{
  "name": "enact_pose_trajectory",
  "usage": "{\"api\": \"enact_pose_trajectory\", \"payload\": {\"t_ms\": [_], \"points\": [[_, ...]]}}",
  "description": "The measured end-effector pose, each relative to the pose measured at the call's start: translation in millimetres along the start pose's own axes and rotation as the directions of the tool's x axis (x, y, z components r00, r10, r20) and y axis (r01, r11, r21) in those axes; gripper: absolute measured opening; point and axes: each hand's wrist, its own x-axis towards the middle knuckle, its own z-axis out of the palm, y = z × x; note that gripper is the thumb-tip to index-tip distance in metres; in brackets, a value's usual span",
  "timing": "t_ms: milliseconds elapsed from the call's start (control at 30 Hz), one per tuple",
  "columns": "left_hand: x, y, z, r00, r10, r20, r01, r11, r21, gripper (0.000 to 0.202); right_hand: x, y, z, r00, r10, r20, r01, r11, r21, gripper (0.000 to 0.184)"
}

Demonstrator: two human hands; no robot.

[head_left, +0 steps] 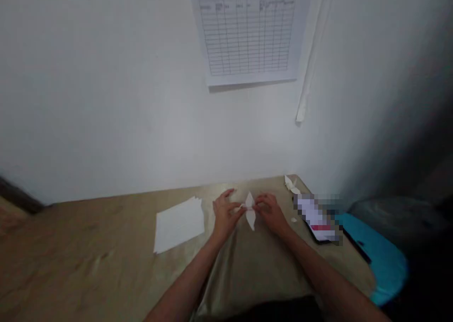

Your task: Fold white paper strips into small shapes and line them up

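Note:
A small white folded paper figure (250, 212) with pointed flaps is held between my two hands over the table. My left hand (225, 212) pinches its left side with thumb and index finger, the other fingers raised. On the opposite side my right hand (269, 210) grips the right edge with its fingers bent. One flap points up and away, another points toward me. To the left of my left hand lies a stack of white paper sheets (180, 225).
The brownish table (106, 246) meets a white wall. At its far right corner sits another folded paper piece (292, 185). Nearby are a phone (316, 220) with a pixelated screen, a paper scrap (294, 220) and a dark pen-like stick (356, 246). A blue seat (384, 260) stands right of the table.

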Motion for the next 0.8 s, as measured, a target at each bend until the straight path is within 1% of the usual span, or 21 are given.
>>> {"api": "enact_pose_trajectory", "payload": {"t_ms": [167,300,567,667,800], "points": [[1,3,-3.7,1.000,-0.014,0.004,0.014,1.000,-0.005,0.006,0,6,2,0.998,0.036,-0.051,-0.036,0.999,-0.005,0.014],[1,4,-4.6,0.999,-0.041,-0.002,0.041,0.999,-0.015,0.008,1,10,2,0.996,0.068,-0.060,-0.070,0.997,-0.032,0.014],[1,7,-4.3,0.998,-0.060,0.015,0.060,0.998,-0.007,0.008,3,21,3,0.988,0.144,-0.049,-0.142,0.989,0.038,0.016],[0,10,-4.9,0.998,-0.045,0.037,0.044,0.999,0.028,0.008,2,19,2,0.994,0.111,-0.024,-0.111,0.994,-0.006,0.014],[-3,15,-6.3,0.996,-0.015,0.090,0.007,0.997,0.082,0.009,0,11,1,0.998,0.062,0.029,-0.060,0.996,-0.062,0.011]]}}
